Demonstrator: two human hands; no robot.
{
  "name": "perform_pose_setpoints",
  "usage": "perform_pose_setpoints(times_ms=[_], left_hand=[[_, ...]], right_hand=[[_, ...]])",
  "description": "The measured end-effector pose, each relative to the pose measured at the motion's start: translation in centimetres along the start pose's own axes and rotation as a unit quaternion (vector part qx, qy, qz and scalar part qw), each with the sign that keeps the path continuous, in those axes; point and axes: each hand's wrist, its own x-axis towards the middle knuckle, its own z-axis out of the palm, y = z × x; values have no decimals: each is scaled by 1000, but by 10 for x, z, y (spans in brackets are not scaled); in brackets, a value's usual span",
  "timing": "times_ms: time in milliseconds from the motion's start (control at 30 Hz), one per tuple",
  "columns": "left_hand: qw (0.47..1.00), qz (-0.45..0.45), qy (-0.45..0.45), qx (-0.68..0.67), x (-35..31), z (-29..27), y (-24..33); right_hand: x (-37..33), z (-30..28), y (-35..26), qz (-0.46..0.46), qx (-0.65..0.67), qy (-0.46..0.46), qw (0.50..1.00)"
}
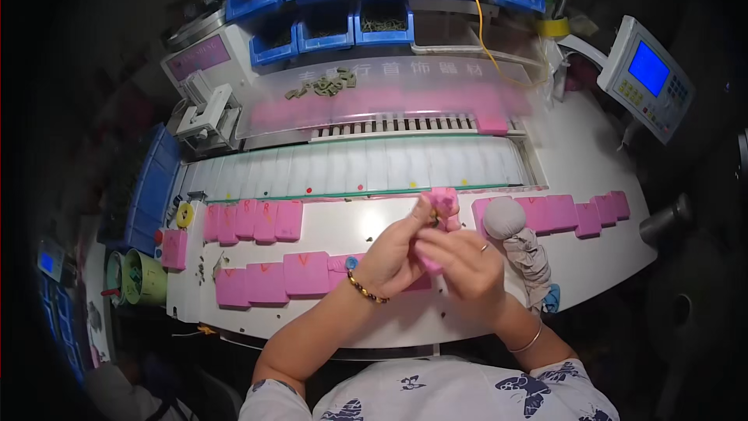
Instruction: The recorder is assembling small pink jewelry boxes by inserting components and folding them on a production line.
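Observation:
A pink rubber mould [444,199] is held up over the middle of the white table, in front of my body. My left hand [393,253] is closed round it, thumb near its upper end. My right hand [467,269] is closed against its lower part, with pink showing between the two hands. Something small and dark is at the mould near the left fingertips, too small to name. Beside my right hand lies a tied cloth pouch [505,218] with a round, pale head and a crumpled tail.
Pink mould blocks [306,273] lie in rows left of my hands, and more blocks [549,213] at the right. Behind is a white slatted strip [358,165] under a clear cover. Blue bins [384,22] stand at the back, a screen [648,70] at right, a green bucket [146,277] at left.

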Motion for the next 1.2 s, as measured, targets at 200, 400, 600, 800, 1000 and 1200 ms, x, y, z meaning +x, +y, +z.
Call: perform_pose_setpoints(times_ms=[200, 400, 600, 800, 1000, 1200], left_hand=[[992, -39, 83, -91, 3, -9, 6], [984, 42, 108, 135, -4, -21, 13], [985, 13, 77, 157, -3, -13, 1], [978, 25, 115, 170, -6, -15, -4], [950, 127, 164, 233, -9, -16, -8], [971, 105, 140, 163, -18, -5, 17]], right_hand=[[-13, -10, -23, -156, -84, -62, 982], [-35, -62, 24, 119, -244, -68, 960], [-29, -85, 33, 192, -155, -159, 956], [16, -78, -12, 3, -223, -18, 975], [24, -60, -10, -85, -176, -171, 966], [25, -48, -24, -104, -176, -141, 969]])
